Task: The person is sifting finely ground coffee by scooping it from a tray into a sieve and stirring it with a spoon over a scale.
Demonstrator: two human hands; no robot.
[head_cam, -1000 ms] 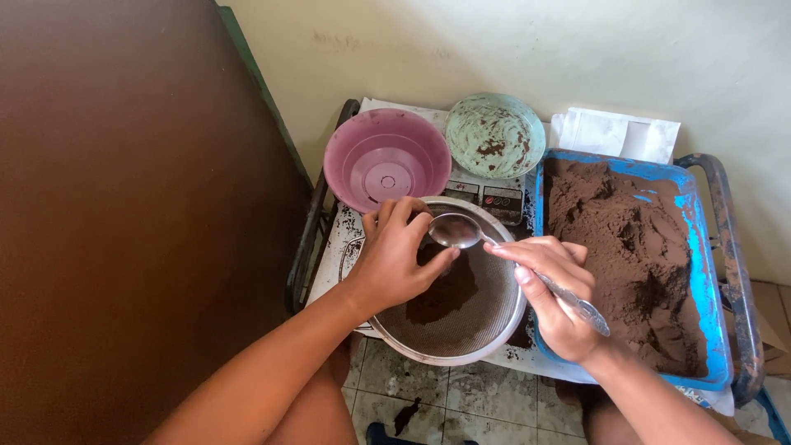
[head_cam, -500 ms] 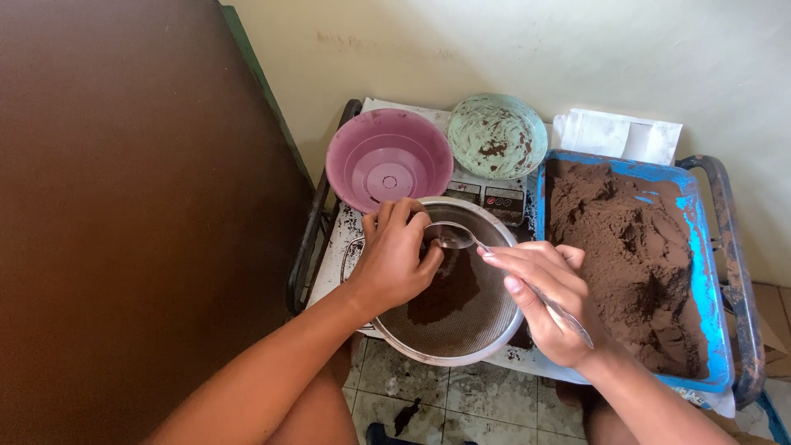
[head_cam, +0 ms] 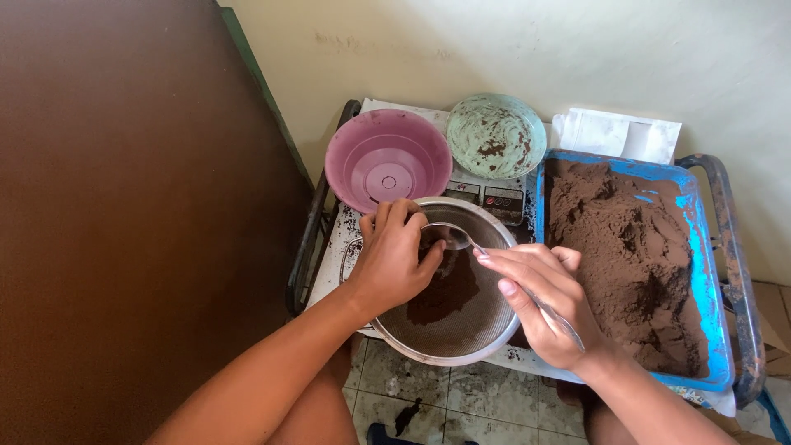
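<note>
Head view: left hand [head_cam: 394,262] is gripping the rim of a round metal sieve [head_cam: 461,334] holding brown powder, while right hand [head_cam: 548,309], fingers closed around a spoon [head_cam: 449,236], is working it beside a blue tray [head_cam: 707,272]; steady stirring seems needed.

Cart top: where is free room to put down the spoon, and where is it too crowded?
Little bare room. The cart shows a narrow strip left of the sieve, below the pink bowl. The white paper behind the blue tray is uncovered. The middle is crowded: left hand, right hand with spoon, green bowl.
</note>
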